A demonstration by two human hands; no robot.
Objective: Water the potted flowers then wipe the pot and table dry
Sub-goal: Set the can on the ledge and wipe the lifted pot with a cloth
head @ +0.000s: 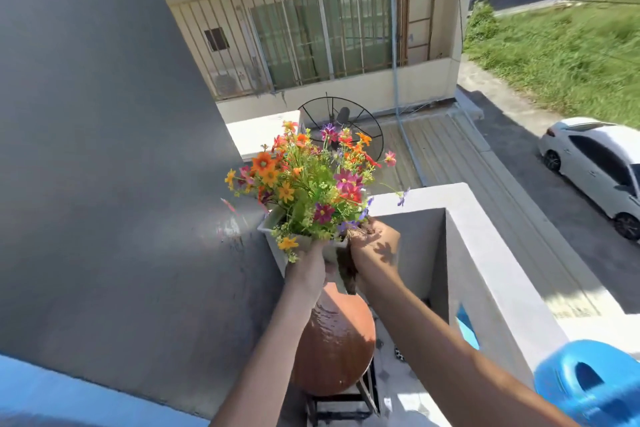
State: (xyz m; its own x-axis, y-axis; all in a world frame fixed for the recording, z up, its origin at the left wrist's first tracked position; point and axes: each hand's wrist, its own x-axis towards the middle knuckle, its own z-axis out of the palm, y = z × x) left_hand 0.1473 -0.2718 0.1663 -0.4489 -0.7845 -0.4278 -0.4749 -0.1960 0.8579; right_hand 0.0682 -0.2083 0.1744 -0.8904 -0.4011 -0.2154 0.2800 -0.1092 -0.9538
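Holding the white pot (277,246) of flowers (311,180) up in the air, the person is keeping it above the terracotta jar (341,340), likely to get at its sides. The left hand (308,269) is gripping the near wall, and the right hand (375,248) is pressing a dark brown cloth (348,270) to the corner, apparently wiping. The blue watering can (588,383) is sitting idle, lower right.

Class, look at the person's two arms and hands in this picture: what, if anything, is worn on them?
Nothing shows on either. The left hand and right hand are bare, with no gloves, rings, watch or bracelets visible. Both forearms are uncovered up to the picture's edge; no sleeves show.
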